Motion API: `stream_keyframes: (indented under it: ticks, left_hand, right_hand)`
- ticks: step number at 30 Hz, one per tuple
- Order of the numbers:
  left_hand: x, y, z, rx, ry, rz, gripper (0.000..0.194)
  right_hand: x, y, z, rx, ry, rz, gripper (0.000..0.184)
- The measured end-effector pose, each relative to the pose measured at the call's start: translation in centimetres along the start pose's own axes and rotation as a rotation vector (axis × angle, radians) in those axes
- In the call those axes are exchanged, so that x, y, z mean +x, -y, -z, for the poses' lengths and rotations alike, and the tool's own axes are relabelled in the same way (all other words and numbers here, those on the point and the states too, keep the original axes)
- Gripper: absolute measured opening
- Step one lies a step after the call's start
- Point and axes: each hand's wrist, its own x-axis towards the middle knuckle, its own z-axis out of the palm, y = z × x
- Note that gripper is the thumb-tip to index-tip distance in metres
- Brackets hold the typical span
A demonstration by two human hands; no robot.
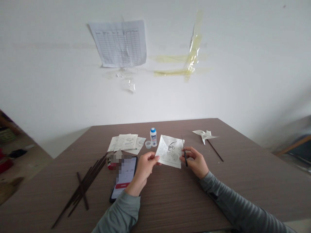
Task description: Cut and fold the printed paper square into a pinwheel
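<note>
A square sheet of printed paper [167, 151] with a dark line drawing is held up over the table. My left hand [146, 164] pinches its lower left corner between thumb and fingers. At the sheet's right edge, my right hand [196, 161] is closed on dark scissors [185, 156], their thin blades pointing up and away. Its fingers also sit against the paper's edge; whether they grip it too I cannot tell. Just behind the sheet stands a small white bottle [153, 138] with a blue cap, beside a little clear cup [148, 144].
More printed sheets [126, 142] lie at the back left. A phone [124, 176] rests by my left forearm, near several dark sticks [85, 183]. Back right lies a paper pinwheel [205, 135] on a stick. The wall [170, 100] rises behind the table [175, 200].
</note>
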Motion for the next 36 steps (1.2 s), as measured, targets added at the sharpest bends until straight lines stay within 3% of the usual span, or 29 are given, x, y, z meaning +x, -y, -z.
stream_keyframes:
  ticks: [5,10,15,36]
  left_hand:
    - [0.3,0.5,-0.3,-0.080,-0.088,-0.007,0.035]
    - [-0.4,0.8,-1.1,-0.253,-0.054,0.052,0.051]
    - [-1.0,1.3,-1.9,-0.262,0.038,0.046,0.046]
    - [-0.8,2.2,-2.6,-0.277,0.039,-0.003,0.040]
  right_hand:
    - [-0.3,0.1,-0.6,0.003,-0.008,-0.009,0.065]
    - [-0.4,-0.1,-1.5,0.075,-0.093,-0.026,0.077]
    - [-0.6,0.1,-2.7,0.146,-0.149,-0.038,0.082]
    - [-0.9,-0.2,-3.1,0.159,-0.130,-0.039,0.088]
